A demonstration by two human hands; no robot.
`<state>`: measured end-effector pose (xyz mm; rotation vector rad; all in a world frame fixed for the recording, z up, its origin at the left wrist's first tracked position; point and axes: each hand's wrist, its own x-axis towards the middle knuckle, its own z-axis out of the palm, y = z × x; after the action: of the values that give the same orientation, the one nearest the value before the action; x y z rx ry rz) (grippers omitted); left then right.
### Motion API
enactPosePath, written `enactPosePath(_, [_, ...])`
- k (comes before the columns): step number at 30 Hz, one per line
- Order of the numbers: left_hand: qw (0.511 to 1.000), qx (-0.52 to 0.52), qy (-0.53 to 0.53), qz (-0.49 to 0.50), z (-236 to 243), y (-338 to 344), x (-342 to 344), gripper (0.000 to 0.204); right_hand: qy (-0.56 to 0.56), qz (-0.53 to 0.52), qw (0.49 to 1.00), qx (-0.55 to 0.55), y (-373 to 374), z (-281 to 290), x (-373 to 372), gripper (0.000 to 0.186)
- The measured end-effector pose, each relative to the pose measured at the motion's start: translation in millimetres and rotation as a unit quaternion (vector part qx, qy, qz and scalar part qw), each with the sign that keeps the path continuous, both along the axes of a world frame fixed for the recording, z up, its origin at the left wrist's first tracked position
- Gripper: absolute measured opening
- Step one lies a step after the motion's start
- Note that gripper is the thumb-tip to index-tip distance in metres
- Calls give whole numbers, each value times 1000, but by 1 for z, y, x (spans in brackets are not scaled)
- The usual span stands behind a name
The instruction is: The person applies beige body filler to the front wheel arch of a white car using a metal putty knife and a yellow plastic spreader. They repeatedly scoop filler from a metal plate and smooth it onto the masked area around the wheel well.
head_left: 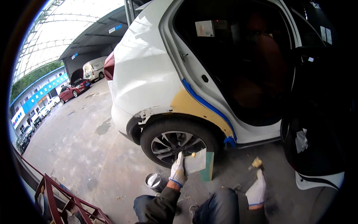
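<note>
My left hand (178, 172), in a white knit glove, grips a flat pale mixing board (195, 163) with a small dab of yellow putty (193, 154) on it. A green rectangular panel (207, 170) shows at the board's right edge; whether it is joined to it I cannot tell. In my gloved right hand (256, 189), closed and lower right, is a putty knife (251, 167) carrying a yellow lump of putty (257, 162). Ahead stands a white car (143, 71), its rear wheel arch coated with yellow filler (192, 104) and edged with blue tape (209, 106).
The car's rear wheel (175, 143) is close beyond my left hand. An open tin (154, 181) stands on the concrete floor by my knee. At the right hangs the open rear door (317, 179). A dark red metal rack (67, 203) fills the lower left; parked cars stand farther off.
</note>
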<state>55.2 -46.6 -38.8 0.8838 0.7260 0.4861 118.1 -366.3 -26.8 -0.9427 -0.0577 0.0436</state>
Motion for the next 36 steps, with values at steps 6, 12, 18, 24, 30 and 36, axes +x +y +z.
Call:
enactPosePath(6, [933,323,-75,-138,97,-51,-76,28,-277,14,922,-270,24,72,-38,16])
enactPosePath(12, [887,442,-53,-123,128,-87,-90,25,-199,284,936,-62,19,101,-66,30])
enactPosePath(18, [873,473,-98,-69,138,-92,-98,27,-336,278,850,-294,3,124,-72,24])
enactPosePath(24, [857,505,-86,-53,140,-88,-78,20,-544,141,686,-463,-7,133,-35,21])
enactPosePath(30, [842,525,-82,91,110,-88,-28,16,-150,68,958,-235,13,89,10,18])
enactPosePath(36, [895,439,-80,-7,47,-97,44,26,-104,20,968,-227,56,-13,80,21])
